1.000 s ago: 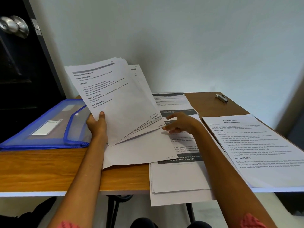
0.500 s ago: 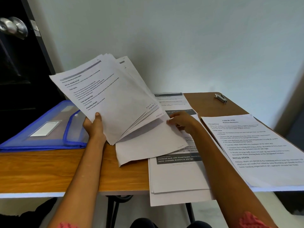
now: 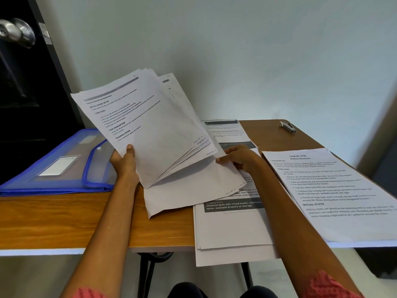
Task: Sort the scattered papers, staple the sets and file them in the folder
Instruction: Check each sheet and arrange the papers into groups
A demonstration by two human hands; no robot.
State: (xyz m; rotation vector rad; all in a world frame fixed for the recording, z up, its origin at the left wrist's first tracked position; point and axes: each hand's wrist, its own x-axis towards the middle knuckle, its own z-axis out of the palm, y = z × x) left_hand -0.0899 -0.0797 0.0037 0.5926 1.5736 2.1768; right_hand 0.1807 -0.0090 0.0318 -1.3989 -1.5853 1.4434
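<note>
So from the head cam: my left hand (image 3: 125, 163) is clamped on the near-left edge of a fanned stack of printed pages (image 3: 150, 125), thumb on top of the front sheet, holding the whole bunch tilted up off the wooden desk (image 3: 75, 218). The top page has headings like "TASK GOAL" and "REQUIRED PROPS", and there are handwritten page numbers at the lower right corners.

My right hand (image 3: 238, 159) is pinching the right edge of the bottom sheet (image 3: 193, 194), which hangs away from the rest of the stack and droops down onto the desk, its near corner lying over the middle pile of papers (image 3: 232, 229). That pile sticks out past the near edge of the desk, and you can read "Cluttered desk with mixed books" on a dark band.

To the right is another printed sheet (image 3: 330, 190) headed "TASK ID", also overhanging the near edge. Left of my left arm is the blue translucent folder (image 3: 55, 166), lying flat with its flap closed. A small stapler (image 3: 287, 127) sits at the far right corner of the desk, well apart from everything.
</note>
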